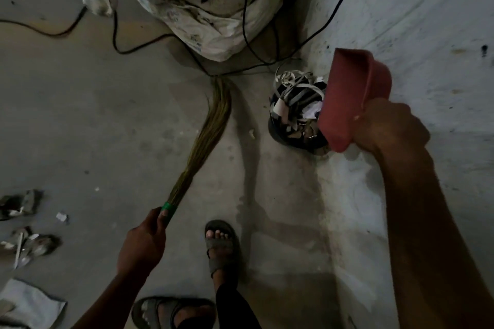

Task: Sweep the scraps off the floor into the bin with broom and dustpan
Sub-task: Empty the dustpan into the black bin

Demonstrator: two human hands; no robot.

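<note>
Right hand (385, 125), nearest the lens, is clamped around the handle of one red dustpan (355, 96), which is tipped steeply with its mouth over the bin (296, 115). Left of the bin, the left hand (144, 238) is curled tight on the green-banded neck of the single grass broom (205, 125), whose bristle tips trail on the floor (93, 115) just left of the bin. One bin stands against the wall, heaped to the rim with strips and paper.

By my judgement a load is being emptied, so the task is partly done. Still left: one small white scrap (251, 133) just beside the bin, another (61, 216) well to its left, and about two clumps of debris (24, 203) further left. Two sandalled feet, a white sack (208, 8) and black cables lie beyond the bin.
</note>
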